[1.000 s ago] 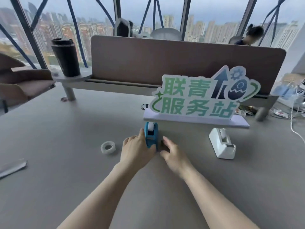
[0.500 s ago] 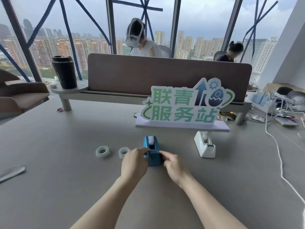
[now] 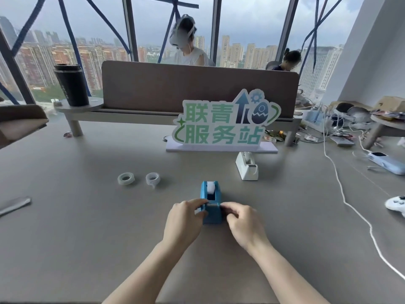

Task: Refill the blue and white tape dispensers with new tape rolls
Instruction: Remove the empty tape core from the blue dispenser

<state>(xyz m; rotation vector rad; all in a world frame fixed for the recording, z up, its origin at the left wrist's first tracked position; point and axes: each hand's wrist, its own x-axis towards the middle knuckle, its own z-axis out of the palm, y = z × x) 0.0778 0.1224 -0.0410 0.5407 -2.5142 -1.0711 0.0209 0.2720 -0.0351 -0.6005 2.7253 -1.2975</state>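
Note:
The blue tape dispenser (image 3: 210, 200) stands on the grey desk (image 3: 87, 227) in front of me, with a white core showing in its top slot. My left hand (image 3: 185, 222) grips its left side near the cutter end. My right hand (image 3: 242, 224) pinches its right side. The white tape dispenser (image 3: 246, 165) stands farther back to the right, untouched. Two clear tape rolls lie to the left: one roll (image 3: 126, 178) flat, the other roll (image 3: 152, 178) beside it.
A green and white standing sign (image 3: 223, 123) is behind the dispensers. A black tumbler (image 3: 71, 84) sits on a raised shelf at back left. White cables (image 3: 350, 205), a game controller (image 3: 395, 205) and clutter fill the right side. Two people sit beyond the divider.
Both hands have drawn the blue dispenser toward me, away from the sign. The view has tilted up, and a second tape roll has come into sight on the left.

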